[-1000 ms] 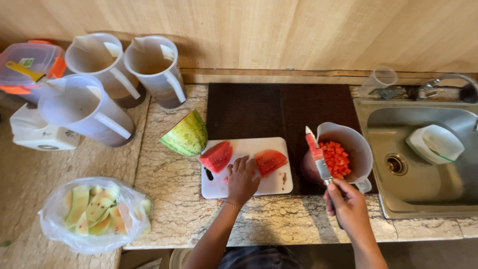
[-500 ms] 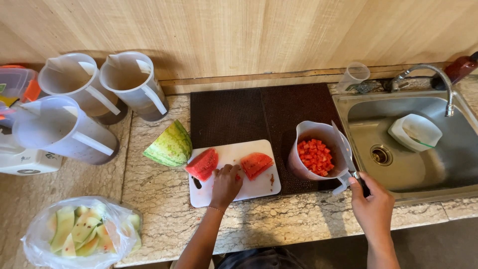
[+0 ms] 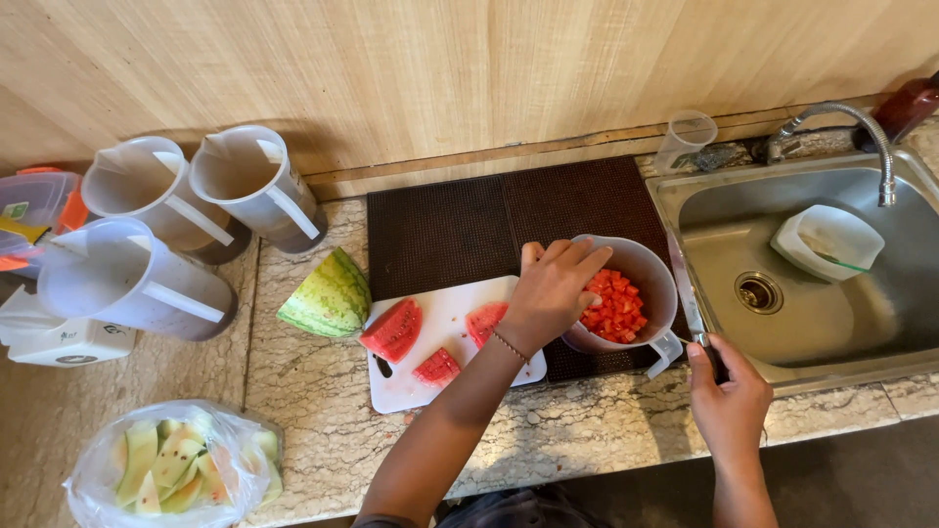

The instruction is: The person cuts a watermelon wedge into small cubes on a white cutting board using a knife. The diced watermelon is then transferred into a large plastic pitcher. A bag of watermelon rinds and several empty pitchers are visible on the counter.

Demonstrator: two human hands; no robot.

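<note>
A translucent grey plastic jug (image 3: 636,293) stands on the dark brown ribbed mat (image 3: 460,225), near the mat's right edge and just beside the steel sink (image 3: 704,196). It holds small red cubes of watermelon (image 3: 614,305). Its handle points toward the near edge of the surface. The left hand (image 3: 553,288) lies over the jug's left rim, fingers (image 3: 577,259) curled onto it and gripping it. The right hand (image 3: 729,391) is closed around the dark handle of a kitchen knife (image 3: 688,293); the blade's long axis runs away from the person, tip toward the wall, between jug and sink.

On the white rectangular cutting board (image 3: 445,367), left of the jug, lie three red watermelon pieces (image 3: 393,330). A green striped watermelon wedge (image 3: 328,296) rests on the speckled stone surface (image 3: 313,411) just beside the board, rind up.

Three empty translucent jugs (image 3: 249,186) stand together at the left. A clear plastic bag (image 3: 171,464) at the near left holds pale green rind strips. A white square tub (image 3: 827,240) sits in the sink, and a small clear measuring cup (image 3: 685,140) stands by the wall. At the far left edge are a lidded box with orange trim (image 3: 34,200) and a white boxy object (image 3: 64,342) with a small dark label on its side.
</note>
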